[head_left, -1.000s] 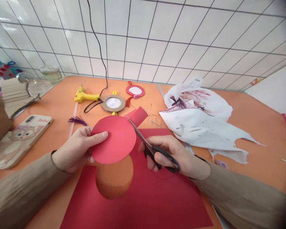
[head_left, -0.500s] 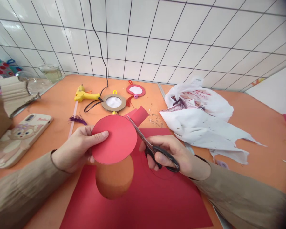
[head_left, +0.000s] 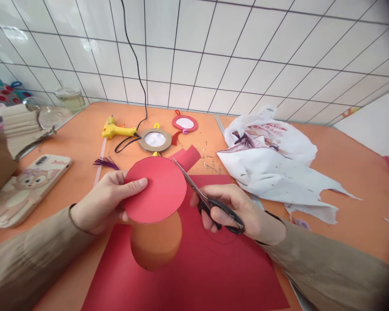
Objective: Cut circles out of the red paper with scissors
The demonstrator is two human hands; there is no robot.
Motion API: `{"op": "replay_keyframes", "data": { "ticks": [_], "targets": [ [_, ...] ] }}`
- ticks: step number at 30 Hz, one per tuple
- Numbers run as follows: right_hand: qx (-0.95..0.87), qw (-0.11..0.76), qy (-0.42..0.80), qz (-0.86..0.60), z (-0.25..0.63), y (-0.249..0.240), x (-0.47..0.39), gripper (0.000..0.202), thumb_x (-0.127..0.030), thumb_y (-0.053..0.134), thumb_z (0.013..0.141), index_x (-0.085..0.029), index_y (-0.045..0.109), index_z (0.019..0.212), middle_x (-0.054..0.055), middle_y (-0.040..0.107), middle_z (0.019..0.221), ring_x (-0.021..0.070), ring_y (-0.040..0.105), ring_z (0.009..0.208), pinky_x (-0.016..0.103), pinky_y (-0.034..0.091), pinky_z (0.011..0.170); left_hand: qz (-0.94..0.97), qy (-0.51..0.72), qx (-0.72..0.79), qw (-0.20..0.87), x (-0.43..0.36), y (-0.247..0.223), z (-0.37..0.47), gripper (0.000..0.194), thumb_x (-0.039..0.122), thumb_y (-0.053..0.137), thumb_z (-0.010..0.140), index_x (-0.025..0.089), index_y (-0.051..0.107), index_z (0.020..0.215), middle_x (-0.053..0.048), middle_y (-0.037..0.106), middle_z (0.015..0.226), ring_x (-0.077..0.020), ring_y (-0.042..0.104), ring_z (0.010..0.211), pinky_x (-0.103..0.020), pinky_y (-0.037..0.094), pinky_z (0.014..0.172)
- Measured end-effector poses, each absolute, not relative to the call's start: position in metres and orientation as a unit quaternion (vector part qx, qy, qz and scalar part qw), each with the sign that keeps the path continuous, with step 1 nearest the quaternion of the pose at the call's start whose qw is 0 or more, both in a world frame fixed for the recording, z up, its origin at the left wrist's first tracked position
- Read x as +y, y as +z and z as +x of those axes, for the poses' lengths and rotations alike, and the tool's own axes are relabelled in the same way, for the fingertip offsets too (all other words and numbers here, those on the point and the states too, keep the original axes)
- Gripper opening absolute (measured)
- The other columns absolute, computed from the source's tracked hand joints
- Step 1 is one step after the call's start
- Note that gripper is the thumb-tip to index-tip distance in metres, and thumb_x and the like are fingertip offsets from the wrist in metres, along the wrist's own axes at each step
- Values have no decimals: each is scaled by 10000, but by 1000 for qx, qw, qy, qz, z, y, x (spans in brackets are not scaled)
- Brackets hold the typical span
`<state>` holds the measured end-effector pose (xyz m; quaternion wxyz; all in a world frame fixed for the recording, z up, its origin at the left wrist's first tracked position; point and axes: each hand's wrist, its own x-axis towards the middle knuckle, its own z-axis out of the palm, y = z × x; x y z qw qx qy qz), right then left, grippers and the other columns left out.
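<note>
Pinching a red paper disc (head_left: 158, 196) over the bigger red sheet (head_left: 214, 272), left hand (head_left: 105, 198) has its thumb on top, and the right hand (head_left: 246, 214)'s got black-handled scissors (head_left: 201, 195) gripped, blades right by the disc's edge.

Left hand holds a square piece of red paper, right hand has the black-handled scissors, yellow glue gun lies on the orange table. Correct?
One error: the piece of red paper in the left hand is round, not square, as the head view shows. The rest stands: right hand has the black-handled scissors, yellow glue gun lies on the orange table.
</note>
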<state>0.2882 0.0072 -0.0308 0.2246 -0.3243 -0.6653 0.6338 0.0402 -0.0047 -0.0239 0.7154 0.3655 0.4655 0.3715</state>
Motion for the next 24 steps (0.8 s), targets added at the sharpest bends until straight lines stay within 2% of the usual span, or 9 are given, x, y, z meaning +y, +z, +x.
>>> {"op": "replay_keyframes", "data": {
  "ticks": [24],
  "targets": [
    [-656,224,639,-332,288,-31,7,476,-554,562,736,-107,552,897,22,564,583,99,523,491,210,465,484,386,361,494,690,-3,-25,38,356,294,619,744,127,570,433,-5,483,297,-45,365,258,-169,196,290]
  ]
}}
